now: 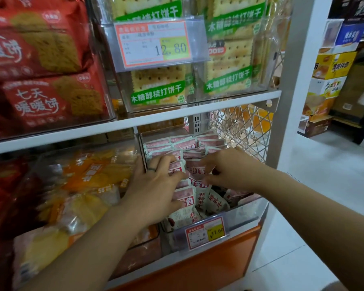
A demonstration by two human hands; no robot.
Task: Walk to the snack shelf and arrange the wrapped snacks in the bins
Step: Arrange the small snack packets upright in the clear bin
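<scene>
Both hands are inside the clear bin (248, 208) on the lower shelf, at the right end of the rack. The left hand (156, 185) lies flat over the pink-and-white packets (189, 148), fingers spread and pressed along the left side of the row, its grip released, palm down on the wrappers; a dark ring sits on one finger. The right hand (229, 166) comes in from the right, fingers curled and pinching the top edge of one packet (198, 169) in the middle of the bin. The packets stand on edge in tight rows at the back of the bin and lie looser and tilted toward the front, just behind the price tag (206, 233) clipped on the front wall. The shelf board (198, 110) above hangs close over the back rows, so there is little headroom there; the front of the bin is open upward. To the left a clear wall divides this bin from the one with orange and yellow bags (82, 185), and the left hand's outer edge is close against that wall. To the right a wire mesh panel (244, 127) and the white upright (288, 101) close off the rack; beyond them the floor (324, 196) lies open. Above are cracker packs (227, 80) and red bags (51, 97).
</scene>
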